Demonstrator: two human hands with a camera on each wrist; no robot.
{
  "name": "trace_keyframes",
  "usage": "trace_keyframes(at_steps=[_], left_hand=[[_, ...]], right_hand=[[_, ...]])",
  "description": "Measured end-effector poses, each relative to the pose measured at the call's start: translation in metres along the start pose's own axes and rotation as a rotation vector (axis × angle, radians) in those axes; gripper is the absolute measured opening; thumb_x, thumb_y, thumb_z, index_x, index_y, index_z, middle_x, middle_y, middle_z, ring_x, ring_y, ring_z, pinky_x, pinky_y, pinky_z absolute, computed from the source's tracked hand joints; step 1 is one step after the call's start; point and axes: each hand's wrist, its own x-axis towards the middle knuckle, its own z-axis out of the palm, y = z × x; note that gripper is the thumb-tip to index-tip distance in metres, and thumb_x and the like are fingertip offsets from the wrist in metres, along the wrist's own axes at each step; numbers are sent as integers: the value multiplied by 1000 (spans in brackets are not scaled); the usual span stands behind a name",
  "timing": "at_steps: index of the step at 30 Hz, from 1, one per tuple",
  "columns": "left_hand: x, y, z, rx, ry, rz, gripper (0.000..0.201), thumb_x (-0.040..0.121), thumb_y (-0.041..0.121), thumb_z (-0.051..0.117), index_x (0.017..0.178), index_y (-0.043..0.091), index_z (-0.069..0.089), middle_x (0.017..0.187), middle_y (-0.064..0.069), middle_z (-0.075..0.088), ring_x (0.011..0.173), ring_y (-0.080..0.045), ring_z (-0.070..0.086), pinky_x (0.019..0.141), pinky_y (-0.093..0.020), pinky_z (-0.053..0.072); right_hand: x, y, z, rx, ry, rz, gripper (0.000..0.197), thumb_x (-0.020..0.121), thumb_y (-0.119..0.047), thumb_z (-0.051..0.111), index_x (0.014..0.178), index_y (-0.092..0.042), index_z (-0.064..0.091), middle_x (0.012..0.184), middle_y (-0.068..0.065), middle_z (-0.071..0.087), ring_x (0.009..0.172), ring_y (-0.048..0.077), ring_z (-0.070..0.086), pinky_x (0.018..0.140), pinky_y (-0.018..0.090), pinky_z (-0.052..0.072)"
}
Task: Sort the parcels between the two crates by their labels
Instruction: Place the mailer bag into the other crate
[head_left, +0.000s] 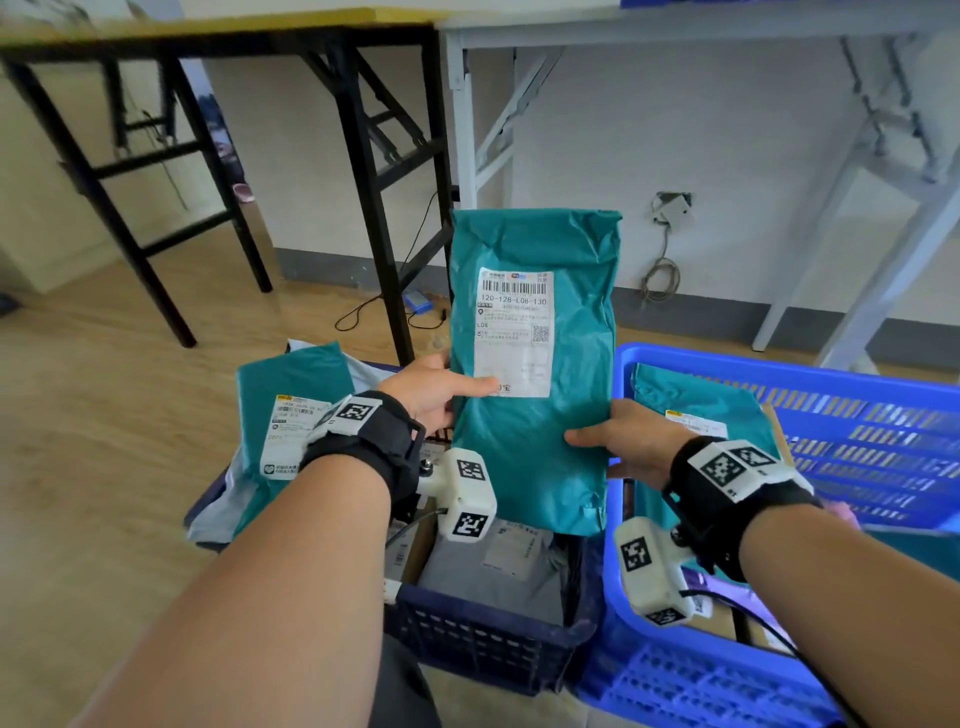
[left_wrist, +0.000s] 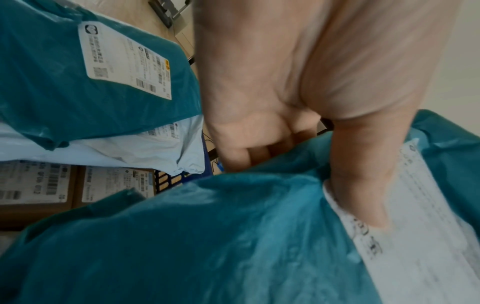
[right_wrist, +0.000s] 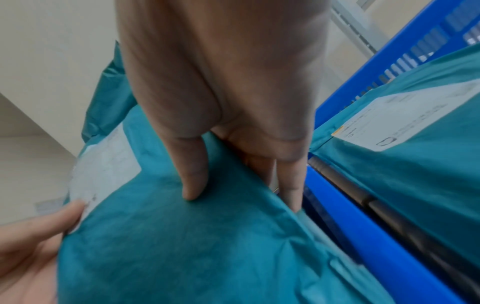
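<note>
Teal parcel (head_left: 530, 415) held upright in the air with both hands, above the gap between the 2 crates, white label (head_left: 514, 332) facing the head camera; "120-128-L08-130" and "L08" legible on it. Left hand (head_left: 431, 392) gripping the parcel's left edge, thumb (left_wrist: 363, 181) pressed flat on the label's lower corner, remaining fingers curled behind the bag. Right hand (head_left: 626, 441) gripping the right edge lower down, thumb (right_wrist: 193, 170) on the front, fingers wrapped behind. Dark blue crate (head_left: 493, 644) directly below and left: second teal parcel (head_left: 280, 415) with label leaning over its far-left side on top of a pale white mailer (left_wrist: 116, 148), 2 brown cardboard boxes (left_wrist: 36, 189) with labels seen beneath in the left wrist view, grey mailer (head_left: 498, 566) in the near part. Bright blue crate (head_left: 883, 415) on the right, just beside the dark one: third teal parcel (head_left: 701, 410) with label lying inside. Black-framed table (head_left: 218, 36) and grey-framed table (head_left: 675, 26) behind, on wood floor (head_left: 93, 415).
</note>
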Motion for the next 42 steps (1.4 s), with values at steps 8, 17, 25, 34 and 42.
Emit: trace_keyframes(at_steps=[8, 17, 25, 34, 42], left_hand=[[-6, -16, -50, 25, 87, -85, 33, 86, -10, 60, 111, 11, 61, 113, -10, 68, 89, -23, 68, 76, -35, 58], [-8, -33, -148, -118, 460, -49, 36, 84, -3, 65, 119, 3, 61, 116, -14, 68, 106, -32, 65, 96, -47, 49], [-2, -61, -209, 284, 889, -276, 52, 81, 18, 74, 126, 0, 56, 125, -7, 60, 117, -24, 58, 89, -29, 44], [3, -71, -217, 321, 924, -333, 58, 75, 10, 79, 126, 0, 53, 122, -14, 63, 107, -27, 62, 79, -30, 46], [-3, -72, -220, 305, 977, -344, 71, 69, 22, 83, 128, 1, 50, 121, -16, 62, 104, -30, 62, 77, -33, 46]], right_hand=[[36, -28, 45, 23, -57, -86, 38, 92, 11, 47, 122, -11, 52, 114, 10, 66, 92, 24, 66, 72, 35, 59], [97, -67, 140, -22, -111, -91, 38, 88, -2, 64, 123, -14, 57, 108, 5, 68, 98, 25, 67, 90, 44, 54], [135, -50, 222, -74, -389, 33, 44, 96, -18, 55, 138, -26, 44, 131, 5, 58, 117, 22, 56, 83, 39, 51], [142, -29, 225, -127, -415, 69, 48, 98, -23, 51, 144, -29, 39, 145, -3, 44, 134, 21, 38, 105, 47, 32], [133, -24, 209, -228, -405, 91, 52, 94, -34, 57, 143, -33, 39, 152, -1, 35, 141, 23, 29, 109, 50, 33]])
